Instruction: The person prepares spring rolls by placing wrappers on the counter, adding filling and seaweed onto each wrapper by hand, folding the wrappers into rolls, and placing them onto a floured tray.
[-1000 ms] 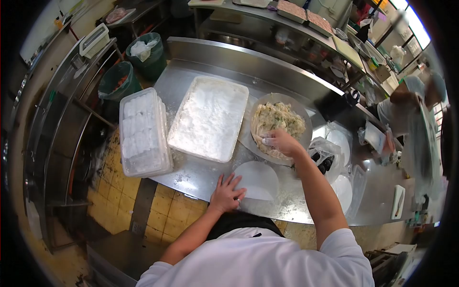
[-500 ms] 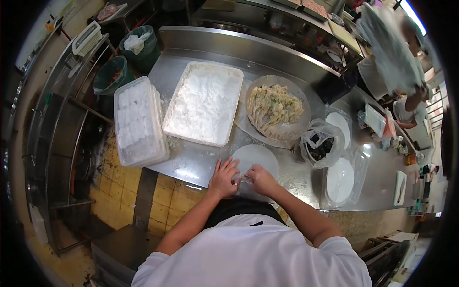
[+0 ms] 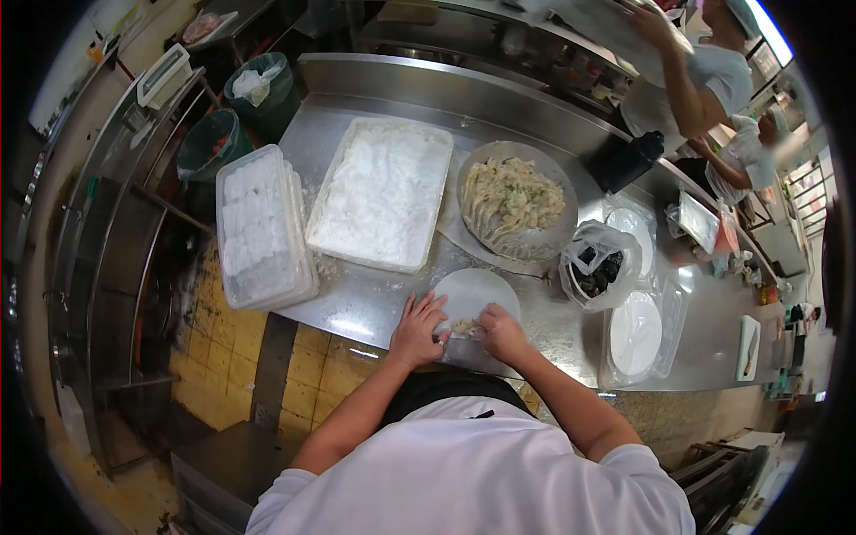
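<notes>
A thin, round white wrapper sheet point(image 3: 479, 292) lies on the steel table in front of me. On its near part sits a small strip of pale filling point(image 3: 464, 327), between my two hands. My left hand point(image 3: 417, 333) rests at the sheet's left edge, fingers stretched out and apart. At the right end of the filling is my right hand point(image 3: 502, 333), its fingers curled closed; what they pinch is hidden. Beyond the sheet stands a large round plate point(image 3: 571, 227) heaped with pale filling point(image 3: 522, 198) flecked with green.
A tray of white powder point(image 3: 381, 192) lies beyond my left hand, beside stacked lidded plastic boxes point(image 3: 259, 227). To the right are a plastic bag with dark contents point(image 3: 599, 267) and a stack of round white sheets point(image 3: 635, 333). Co-workers point(image 3: 713, 89) stand across the table.
My right hand has shifted slightly right, and the filling strip now shows between my hands. My left hand has stayed put. A co-worker's large clear plastic sheet has moved up and left.
</notes>
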